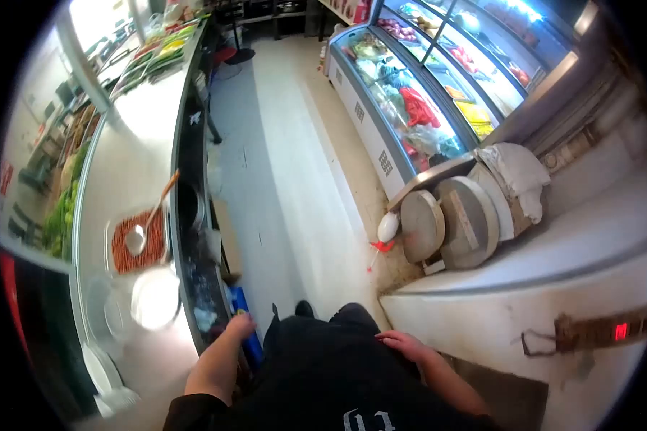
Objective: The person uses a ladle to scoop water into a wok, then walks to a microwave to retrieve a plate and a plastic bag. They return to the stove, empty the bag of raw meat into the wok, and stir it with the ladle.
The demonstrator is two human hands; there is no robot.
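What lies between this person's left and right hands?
In the head view, mostly the person's own black clothing lies between the left hand and the right hand.

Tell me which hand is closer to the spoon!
Left. The left hand is beside the counter where the spoon lies; the right hand is farther off, on the body's other side.

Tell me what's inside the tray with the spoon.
The tray holds reddish pieces, a spoon resting on top; the tray's bottom and whatever the spoon covers are hidden.
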